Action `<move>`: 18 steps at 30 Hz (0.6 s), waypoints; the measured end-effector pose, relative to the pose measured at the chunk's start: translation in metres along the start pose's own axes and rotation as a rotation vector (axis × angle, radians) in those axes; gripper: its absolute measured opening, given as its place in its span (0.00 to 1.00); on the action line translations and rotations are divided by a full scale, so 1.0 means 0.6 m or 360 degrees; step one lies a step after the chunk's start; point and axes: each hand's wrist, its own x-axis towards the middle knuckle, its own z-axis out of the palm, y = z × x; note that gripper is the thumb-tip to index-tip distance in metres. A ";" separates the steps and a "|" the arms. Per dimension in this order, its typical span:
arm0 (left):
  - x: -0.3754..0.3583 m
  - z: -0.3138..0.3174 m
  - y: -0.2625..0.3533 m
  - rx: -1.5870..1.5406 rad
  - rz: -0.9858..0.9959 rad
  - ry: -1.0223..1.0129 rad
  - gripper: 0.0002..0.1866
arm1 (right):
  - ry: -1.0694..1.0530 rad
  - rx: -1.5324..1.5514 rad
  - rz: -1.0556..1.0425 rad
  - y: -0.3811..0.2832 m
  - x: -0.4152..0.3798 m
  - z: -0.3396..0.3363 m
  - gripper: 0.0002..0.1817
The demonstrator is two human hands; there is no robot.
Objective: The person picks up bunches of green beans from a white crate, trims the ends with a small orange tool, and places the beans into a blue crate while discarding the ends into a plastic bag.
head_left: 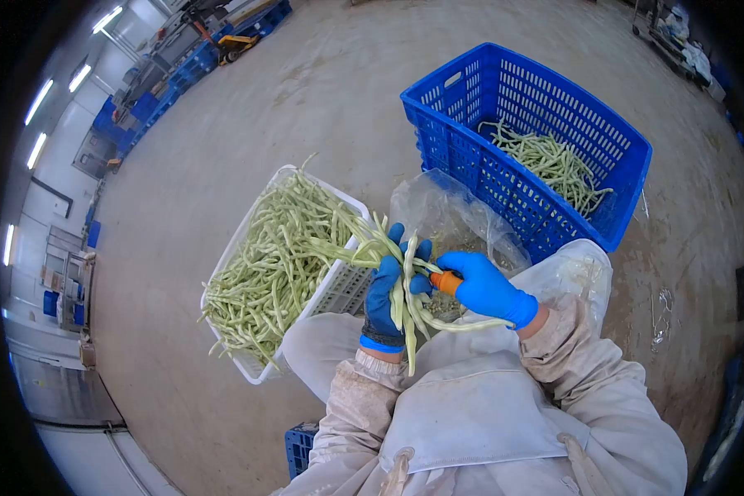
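My left hand (383, 302), in a dark blue glove, is closed around a bunch of long pale green beans (410, 285) in front of my lap. Some of the beans hang down past the fingers, and others stick out to the left. My right hand (489, 291), in a bright blue glove, grips a tool with an orange handle (446, 283). The tool's working end is hidden among the beans beside my left fingers. One long bean stretches beneath my right hand towards the wrist.
A white crate (336, 289) heaped with beans stands to the left. A large blue crate (455, 140) at the right holds fewer beans. Between them sits a clear plastic bag (426, 197) with small scraps. A pallet jack (233, 46) stands far back left.
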 end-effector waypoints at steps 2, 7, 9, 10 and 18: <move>0.003 -0.009 -0.003 -0.0003 -0.0027 -0.0014 0.28 | 0.0127 -0.0205 -0.0010 0.000 0.000 0.011 0.09; 0.002 0.006 -0.008 -0.0125 -0.0080 -0.0012 0.29 | 0.0749 -0.0711 -0.0118 0.160 0.033 0.013 0.10; -0.007 0.020 0.008 0.0296 0.0058 0.0099 0.29 | 0.0771 0.0009 0.0079 0.201 0.039 -0.033 0.10; -0.008 0.016 0.021 0.0489 0.0068 0.0147 0.30 | 0.0760 0.0002 0.0104 0.201 0.032 -0.048 0.10; 0.024 -0.006 -0.042 0.1122 -0.0261 0.0156 0.29 | 0.0425 0.2203 0.0471 0.031 0.039 -0.117 0.11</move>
